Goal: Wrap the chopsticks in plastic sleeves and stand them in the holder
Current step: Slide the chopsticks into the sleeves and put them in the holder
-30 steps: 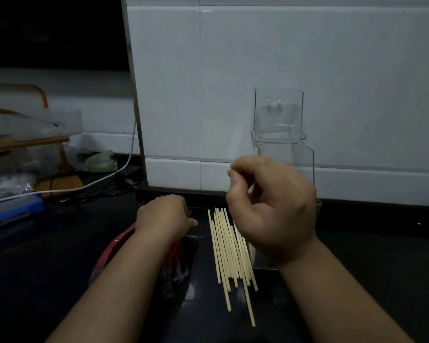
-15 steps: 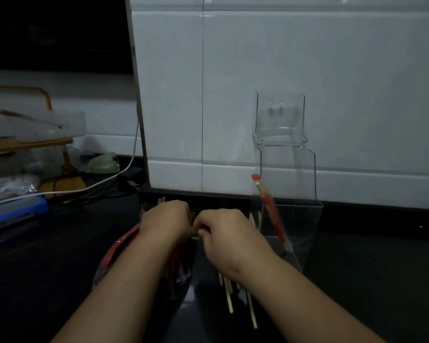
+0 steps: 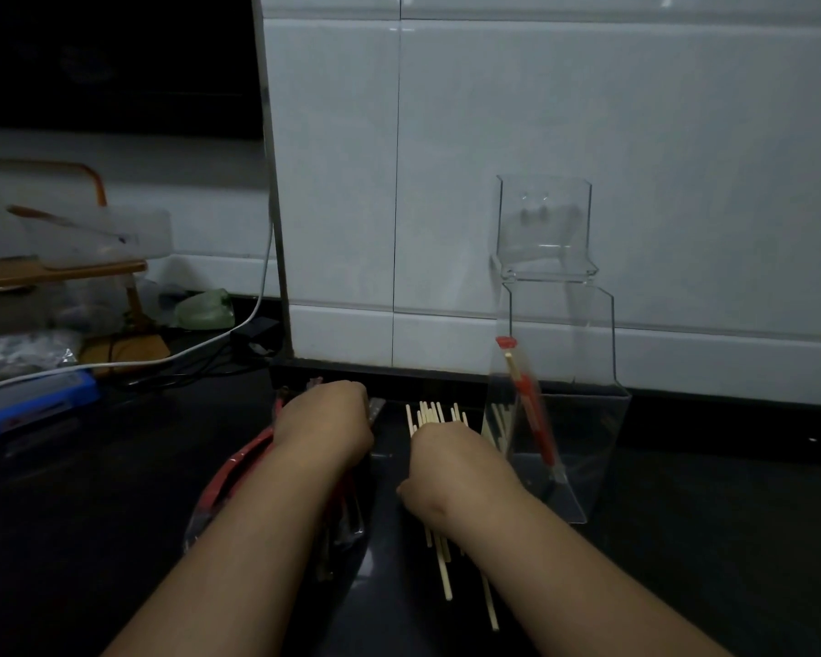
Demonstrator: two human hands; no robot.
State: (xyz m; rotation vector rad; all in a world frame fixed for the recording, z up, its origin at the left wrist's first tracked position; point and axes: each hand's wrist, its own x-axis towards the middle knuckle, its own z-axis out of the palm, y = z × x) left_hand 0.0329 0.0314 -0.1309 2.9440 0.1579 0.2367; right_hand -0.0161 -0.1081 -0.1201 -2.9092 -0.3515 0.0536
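Observation:
A bundle of bare wooden chopsticks (image 3: 442, 573) lies on the dark counter, and my right hand (image 3: 451, 471) lies over its middle with fingers curled down onto the sticks. My left hand (image 3: 323, 424) rests on a pile of red-and-clear plastic sleeves (image 3: 231, 481), its fingers curled round one sleeve whose clear end pokes out to the right. The clear acrylic holder (image 3: 603, 419) stands against the white wall, right of my right hand. One red-sleeved pair of chopsticks (image 3: 529, 410) leans tilted inside it.
A second clear box (image 3: 543, 225) hangs on the tiled wall above the holder. At the far left stand a wooden rack with containers (image 3: 67, 267), a blue box (image 3: 29, 405) and a white cable (image 3: 171, 358). Dark counter (image 3: 731, 538) stretches right of the holder.
My right hand came down from in front of the holder, met the left hand, then shifted right onto the bare chopsticks. A sleeved pair now stands in the holder. The left hand has stayed put.

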